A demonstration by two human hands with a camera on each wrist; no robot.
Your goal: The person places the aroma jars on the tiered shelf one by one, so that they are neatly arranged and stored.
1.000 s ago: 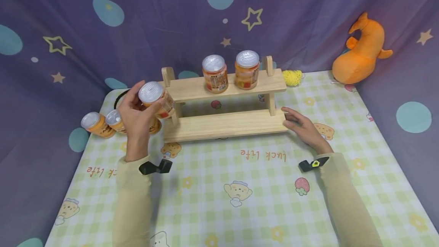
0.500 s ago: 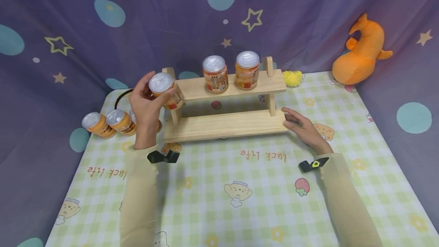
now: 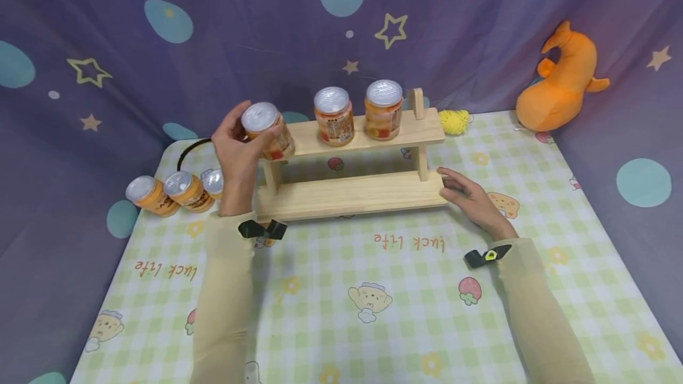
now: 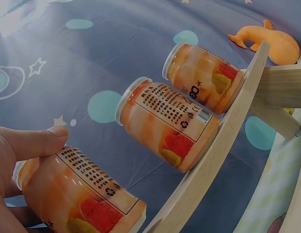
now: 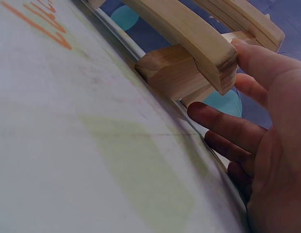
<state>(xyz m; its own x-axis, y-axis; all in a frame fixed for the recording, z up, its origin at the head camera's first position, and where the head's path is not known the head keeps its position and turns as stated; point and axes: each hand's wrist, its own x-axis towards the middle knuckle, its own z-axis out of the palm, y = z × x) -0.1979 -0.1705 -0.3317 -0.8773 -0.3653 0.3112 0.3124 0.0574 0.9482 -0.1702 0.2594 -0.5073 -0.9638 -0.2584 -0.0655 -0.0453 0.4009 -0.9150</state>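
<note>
My left hand point(image 3: 238, 150) grips an orange jar point(image 3: 274, 142) with a clear ridged lid, slightly tilted, at the left end of the upper shelf. In the left wrist view the thumb lies along the held jar point(image 4: 87, 194), and its base is right at the board's edge. Two like jars, one in the middle point(image 3: 334, 120) and one to its right point(image 3: 383, 112), stand upright on the top board of the two-tier wooden rack point(image 3: 352, 194). At the rack's lower right end is my right hand point(image 3: 472, 200), its fingertips against the end of the lower board point(image 5: 209, 58).
Left of the rack several more orange jars point(image 3: 189, 193) stand on the checked tablecloth point(image 3: 320, 336), one partly behind my left wrist. A dark cord loop point(image 3: 187, 153) lies behind them. Yellow yarn point(image 3: 455, 121) and an orange plush toy point(image 3: 560, 88) sit at the back right.
My left hand has carried the jar rightward and farther back, from beside the rack to over the upper board's left end. My right hand stays at the rack's end.
</note>
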